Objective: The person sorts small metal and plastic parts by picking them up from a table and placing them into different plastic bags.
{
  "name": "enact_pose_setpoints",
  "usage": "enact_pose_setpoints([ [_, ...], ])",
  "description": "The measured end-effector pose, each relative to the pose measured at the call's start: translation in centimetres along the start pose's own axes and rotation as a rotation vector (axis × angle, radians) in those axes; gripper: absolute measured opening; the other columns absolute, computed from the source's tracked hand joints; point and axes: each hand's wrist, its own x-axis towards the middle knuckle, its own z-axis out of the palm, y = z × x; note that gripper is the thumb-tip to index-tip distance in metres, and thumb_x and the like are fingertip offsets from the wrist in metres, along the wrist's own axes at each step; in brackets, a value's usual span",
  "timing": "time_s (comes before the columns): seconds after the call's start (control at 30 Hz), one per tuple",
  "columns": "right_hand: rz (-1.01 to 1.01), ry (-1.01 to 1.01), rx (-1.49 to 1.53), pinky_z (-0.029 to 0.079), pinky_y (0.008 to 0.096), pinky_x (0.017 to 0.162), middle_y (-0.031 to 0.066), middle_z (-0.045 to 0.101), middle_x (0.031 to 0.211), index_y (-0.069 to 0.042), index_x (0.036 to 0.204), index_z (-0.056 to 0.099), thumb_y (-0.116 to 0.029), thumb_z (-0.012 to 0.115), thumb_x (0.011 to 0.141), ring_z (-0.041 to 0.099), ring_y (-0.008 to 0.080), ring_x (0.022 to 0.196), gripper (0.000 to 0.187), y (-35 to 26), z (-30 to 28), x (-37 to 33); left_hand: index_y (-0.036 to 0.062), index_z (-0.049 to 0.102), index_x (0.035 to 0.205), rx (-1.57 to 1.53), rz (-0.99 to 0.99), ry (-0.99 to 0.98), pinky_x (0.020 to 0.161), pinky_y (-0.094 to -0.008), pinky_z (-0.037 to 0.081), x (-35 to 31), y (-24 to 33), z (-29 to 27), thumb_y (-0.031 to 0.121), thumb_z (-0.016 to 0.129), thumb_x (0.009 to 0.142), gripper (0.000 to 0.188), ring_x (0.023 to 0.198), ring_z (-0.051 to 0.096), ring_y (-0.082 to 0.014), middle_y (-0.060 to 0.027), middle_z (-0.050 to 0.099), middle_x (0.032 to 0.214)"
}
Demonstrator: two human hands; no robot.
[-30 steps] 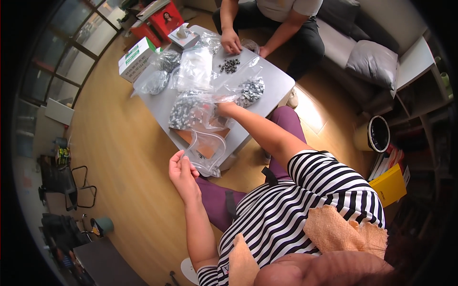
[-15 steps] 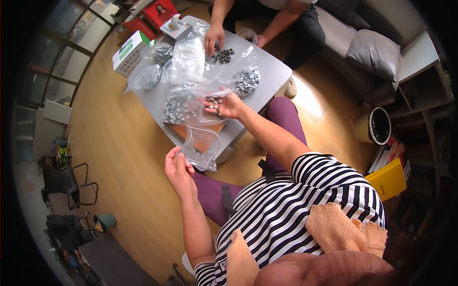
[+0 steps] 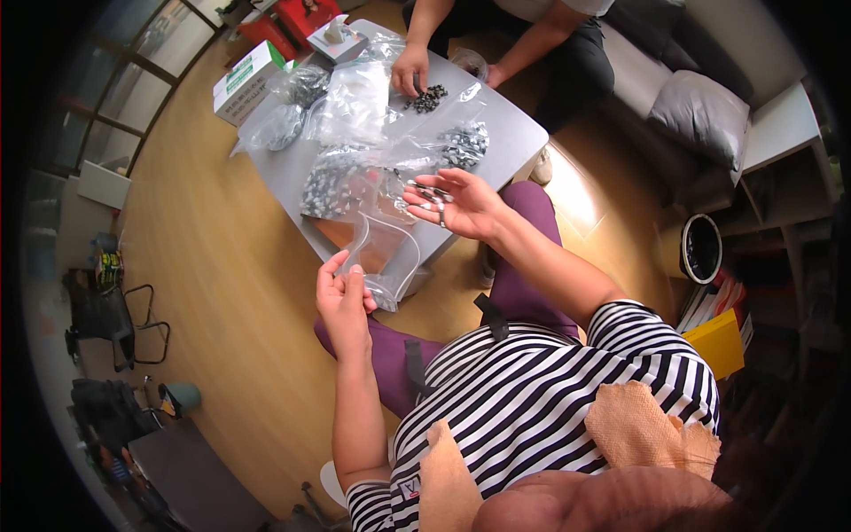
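My left hand (image 3: 344, 294) pinches the rim of a clear zip bag (image 3: 377, 253), which hangs over the table's near edge with its mouth spread. To its right, my right hand (image 3: 474, 208) is palm up, fingers stretched and slightly apart. Several small black-and-white pieces (image 3: 433, 195) lie across its fingers and palm; their exact kind is too small to tell. Just beyond my hands rests a clear bag full of similar pieces (image 3: 330, 188). Another filled clear bag (image 3: 464, 144) lies behind my right hand.
Across the grey table (image 3: 514, 133), another person's hand (image 3: 410, 69) is at a small dark pile (image 3: 429, 99). Clear bags (image 3: 277, 126), a white-and-green carton (image 3: 248, 82) and a tissue box (image 3: 339, 43) stand toward the far left. A waste bin (image 3: 700, 248) is at the right.
My right hand has drawn back from the filled bag toward the right, carrying the small pieces on its palm. My left hand has shifted slightly up and right with the zip bag.
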Motion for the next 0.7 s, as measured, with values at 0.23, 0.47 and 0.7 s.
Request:
enact_pose_setpoints([
  [0.23,0.259,0.056,-0.425,0.052,0.0415,0.091,0.0116,0.057,0.116,0.006,0.111,0.058,-0.019,0.049,0.097,0.058,0.0288,0.106,0.03,5.2,2.9,-1.8,-0.0009,0.05,0.121,0.033,-0.033,-0.118,0.045,-0.0158,0.038,-0.4,-0.6,2.6,0.007,0.057,0.093,0.03,0.055,0.043,-0.001,0.003,0.05,0.07],
  [0.47,-0.478,-0.206,-1.633,0.053,0.0322,0.074,0.0111,0.068,0.082,0.001,0.097,0.068,-0.017,0.057,0.089,0.066,0.0202,0.082,0.023,4.9,3.1,-1.6,-0.0021,0.05,0.12,0.023,0.053,0.008,0.045,-0.0175,0.039,-1.4,-0.8,0.2,0.003,0.053,0.093,0.027,0.053,0.044,-0.0027,0.0019,0.05,0.07],
  [0.7,-0.915,-0.278,-2.067,0.05,0.0368,0.088,0.021,0.053,0.129,-0.009,0.13,0.055,-0.01,0.06,0.079,0.06,0.0348,0.107,0.051,2.4,-3.1,10.7,-0.0008,0.051,0.12,-0.123,-0.026,0.017,0.044,-0.0153,0.037,-1.1,-1.1,-0.2,0.004,0.052,0.093,0.027,0.051,0.041,-0.001,0.0031,0.05,0.072],
])
